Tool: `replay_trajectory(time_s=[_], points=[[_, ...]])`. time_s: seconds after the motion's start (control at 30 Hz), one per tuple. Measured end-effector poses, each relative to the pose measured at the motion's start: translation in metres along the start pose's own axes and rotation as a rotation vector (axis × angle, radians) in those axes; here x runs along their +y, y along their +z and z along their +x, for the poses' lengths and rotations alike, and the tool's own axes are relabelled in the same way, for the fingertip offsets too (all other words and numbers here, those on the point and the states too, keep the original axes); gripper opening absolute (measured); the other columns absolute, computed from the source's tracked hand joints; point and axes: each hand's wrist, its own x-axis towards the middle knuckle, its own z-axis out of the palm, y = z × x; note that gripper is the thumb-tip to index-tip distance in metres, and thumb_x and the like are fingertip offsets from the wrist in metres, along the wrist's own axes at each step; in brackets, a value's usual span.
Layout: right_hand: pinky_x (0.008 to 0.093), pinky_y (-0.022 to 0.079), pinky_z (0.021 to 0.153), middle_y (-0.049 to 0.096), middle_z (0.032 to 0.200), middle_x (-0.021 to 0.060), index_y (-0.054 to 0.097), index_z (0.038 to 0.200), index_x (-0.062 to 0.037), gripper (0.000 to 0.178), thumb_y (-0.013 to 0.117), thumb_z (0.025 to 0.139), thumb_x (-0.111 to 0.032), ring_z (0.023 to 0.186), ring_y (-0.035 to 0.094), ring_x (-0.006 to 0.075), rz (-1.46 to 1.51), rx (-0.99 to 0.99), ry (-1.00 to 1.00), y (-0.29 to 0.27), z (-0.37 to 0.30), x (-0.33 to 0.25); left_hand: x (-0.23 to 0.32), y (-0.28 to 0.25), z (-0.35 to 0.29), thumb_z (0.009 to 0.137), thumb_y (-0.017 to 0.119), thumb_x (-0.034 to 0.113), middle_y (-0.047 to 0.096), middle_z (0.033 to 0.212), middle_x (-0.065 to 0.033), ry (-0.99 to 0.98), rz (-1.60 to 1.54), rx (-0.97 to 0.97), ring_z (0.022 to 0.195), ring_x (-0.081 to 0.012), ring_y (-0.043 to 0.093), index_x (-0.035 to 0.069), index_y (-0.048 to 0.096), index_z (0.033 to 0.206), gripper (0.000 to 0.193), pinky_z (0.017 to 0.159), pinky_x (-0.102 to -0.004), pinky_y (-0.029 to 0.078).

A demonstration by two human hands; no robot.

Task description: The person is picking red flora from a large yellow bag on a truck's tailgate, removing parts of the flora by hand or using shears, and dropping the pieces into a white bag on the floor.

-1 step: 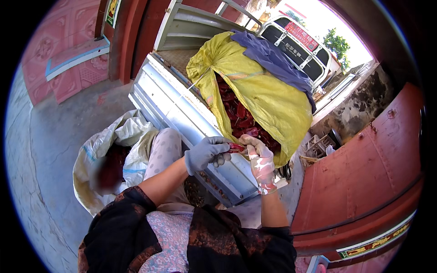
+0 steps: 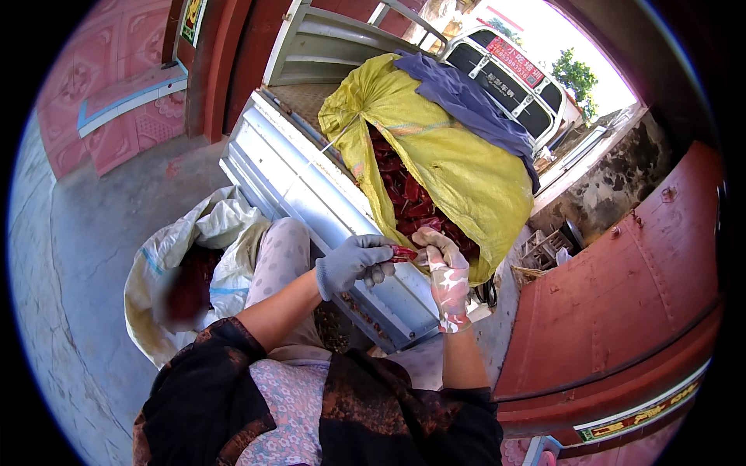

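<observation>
My left hand, in a grey glove, pinches a dried red chili pepper between thumb and fingers. At the pepper's other end is my right hand, in a pink-and-white patterned glove, its fingers closed around the tip that I cannot see clearly. Just beyond both hands a large yellow woven sack lies on its side, split open, showing many dark red dried chilies. To my left a white woven sack stands open beside my leg, with dark red contents partly blurred.
The yellow sack rests in a white cargo bed whose side wall stands right before me. A blue-purple cloth drapes over the sack's far side. On the right is a red metal door; a small crate sits behind it.
My right hand and forearm have shifted very slightly to the left. The left hand keeps its pinch on the chili pepper; the sacks have not moved.
</observation>
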Motion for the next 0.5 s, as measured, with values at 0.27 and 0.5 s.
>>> replay_trajectory(time_s=[0.27, 0.5], points=[[0.0370, 0.049, 0.079, 0.059, 0.108, 0.0077, 0.060, 0.119, -0.0229, 0.048, 0.069, 0.074, -0.009, 0.095, 0.059, 0.0294, -0.855, -0.057, -0.423, 0.016, -0.023, 0.006, -0.025, -0.002, -0.007, 0.091, 0.057, 0.022, 0.063, 0.075, -0.0027, -0.057, -0.175, -0.038, 0.057, -0.0093, 0.059, 0.007, 0.057, 0.097, 0.016, 0.047, -0.0203, 0.046], [0.0348, 0.050, 0.074, 0.063, 0.097, 0.0069, 0.066, 0.110, -0.0178, 0.037, 0.067, 0.075, -0.006, 0.088, 0.061, 0.0261, -0.645, -0.057, -0.151, 0.015, -0.029, 0.014, -0.028, -0.008, -0.016, 0.091, 0.057, 0.021, 0.064, 0.075, -0.0064, -0.072, -0.225, -0.087, 0.057, -0.0116, 0.061, 0.005, 0.055, 0.099, 0.018, 0.048, -0.0220, 0.047]])
